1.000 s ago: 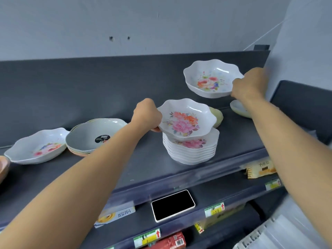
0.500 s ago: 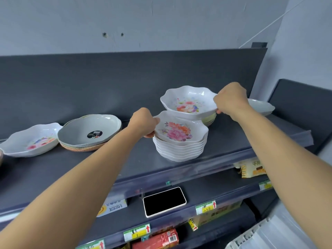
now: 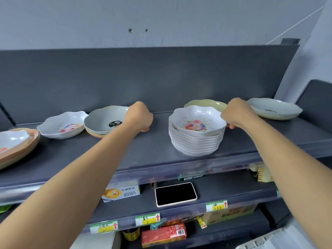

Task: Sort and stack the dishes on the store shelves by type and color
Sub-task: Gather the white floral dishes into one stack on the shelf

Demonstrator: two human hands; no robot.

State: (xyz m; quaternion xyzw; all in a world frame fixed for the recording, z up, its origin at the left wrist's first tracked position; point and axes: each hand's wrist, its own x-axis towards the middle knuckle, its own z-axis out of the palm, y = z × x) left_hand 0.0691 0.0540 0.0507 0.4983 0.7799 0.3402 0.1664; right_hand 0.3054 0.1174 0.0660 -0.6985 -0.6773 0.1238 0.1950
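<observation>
A stack of several white scalloped bowls point(image 3: 195, 142) stands on the dark top shelf point(image 3: 143, 155). Its top bowl point(image 3: 197, 121) has a flower print. My right hand point(image 3: 237, 114) grips that bowl's right rim. My left hand point(image 3: 138, 116) hovers over the shelf with fingers curled, holding nothing that I can see, beside a pile of round grey and orange dishes point(image 3: 104, 123). A single flowered bowl point(image 3: 62, 124) sits further left. A pale green scalloped dish point(image 3: 204, 103) lies behind the stack.
Orange-rimmed dishes point(image 3: 19, 146) sit at the far left, and a grey dish on a green one point(image 3: 274, 108) at the far right. On the lower shelf lie a phone point(image 3: 176, 194) and a boxed product point(image 3: 122, 194); price tags line its edge.
My right hand lowered the flowered bowl onto the stack. My left hand left the stack's rim and moved left toward the grey dishes.
</observation>
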